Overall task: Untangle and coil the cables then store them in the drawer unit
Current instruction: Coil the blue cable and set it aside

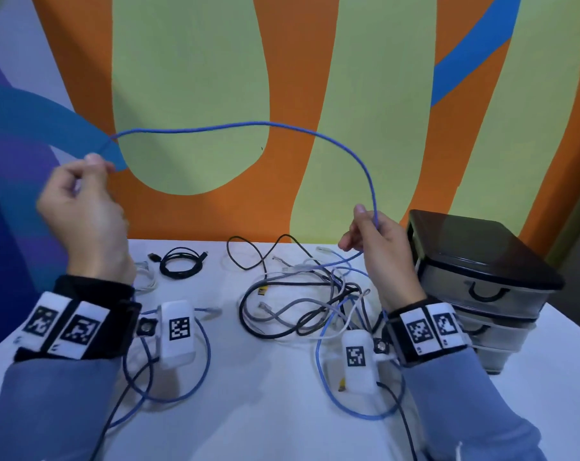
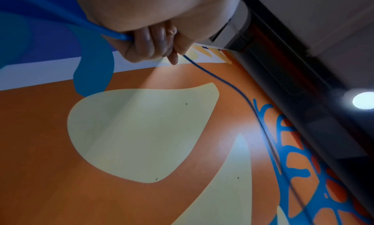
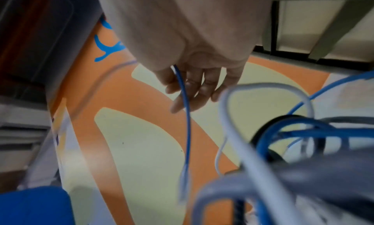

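A thin blue cable (image 1: 242, 125) arcs through the air above the table between both raised hands. My left hand (image 1: 82, 194) pinches it at the upper left; in the left wrist view the blue cable (image 2: 222, 83) leaves the curled fingers (image 2: 149, 44). My right hand (image 1: 375, 241) grips the other stretch near the drawer unit (image 1: 481, 271); the blue cable (image 3: 185, 103) hangs down from its fingers (image 3: 194, 91), ending in a clear plug (image 3: 184, 180). Below lies a tangle of black, grey, white and blue cables (image 1: 308, 304).
A coiled black cable (image 1: 180, 261) lies at the back left of the white table (image 1: 265, 410). Another blue cable loop (image 1: 178, 361) lies under my left wrist. The black-topped drawer unit stands at the right edge, its drawers closed. A painted wall rises behind.
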`<act>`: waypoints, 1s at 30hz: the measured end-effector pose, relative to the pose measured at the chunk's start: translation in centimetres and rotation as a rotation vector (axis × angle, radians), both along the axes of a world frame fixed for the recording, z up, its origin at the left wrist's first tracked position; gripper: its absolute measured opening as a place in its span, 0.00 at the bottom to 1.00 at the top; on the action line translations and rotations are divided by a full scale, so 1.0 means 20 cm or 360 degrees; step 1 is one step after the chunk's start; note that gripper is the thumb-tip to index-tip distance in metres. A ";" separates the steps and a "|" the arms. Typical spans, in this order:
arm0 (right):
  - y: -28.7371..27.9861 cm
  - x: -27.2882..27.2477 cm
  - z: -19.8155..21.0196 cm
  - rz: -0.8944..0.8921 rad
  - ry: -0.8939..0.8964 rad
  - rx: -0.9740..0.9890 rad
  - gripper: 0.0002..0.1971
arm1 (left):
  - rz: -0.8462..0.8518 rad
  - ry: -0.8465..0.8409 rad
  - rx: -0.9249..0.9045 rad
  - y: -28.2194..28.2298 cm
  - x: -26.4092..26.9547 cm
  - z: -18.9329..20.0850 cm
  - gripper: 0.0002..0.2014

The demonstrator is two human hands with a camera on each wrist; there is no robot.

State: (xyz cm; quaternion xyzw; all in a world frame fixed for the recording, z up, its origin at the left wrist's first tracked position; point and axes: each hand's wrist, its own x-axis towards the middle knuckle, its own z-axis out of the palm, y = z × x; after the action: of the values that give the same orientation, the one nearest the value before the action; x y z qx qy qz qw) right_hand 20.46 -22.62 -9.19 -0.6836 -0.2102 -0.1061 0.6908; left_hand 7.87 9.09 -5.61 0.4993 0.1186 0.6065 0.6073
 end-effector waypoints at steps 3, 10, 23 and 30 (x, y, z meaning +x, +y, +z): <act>0.01 -0.03 0.03 0.0338 0.0162 0.0174 0.18 | 0.0094 0.0176 0.0063 -0.03 0.02 -0.03 0.13; 0.02 -0.10 0.07 0.0932 0.0477 0.0602 0.14 | -0.0146 0.0432 0.0059 -0.08 0.06 -0.05 0.12; 0.00 -0.12 0.09 0.1340 0.0647 0.0971 0.18 | 0.0168 0.1340 0.0986 -0.12 0.06 -0.12 0.10; -0.01 -0.10 0.08 0.1228 0.0703 0.0967 0.19 | 0.0093 0.1394 0.1202 -0.26 0.00 -0.05 0.13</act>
State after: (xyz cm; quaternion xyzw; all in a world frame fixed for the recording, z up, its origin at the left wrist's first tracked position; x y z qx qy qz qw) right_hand 18.55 -22.84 -7.58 -0.3321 -0.2557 0.2457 0.8741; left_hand 7.79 3.80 -6.61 0.8824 0.1478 0.3603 0.2642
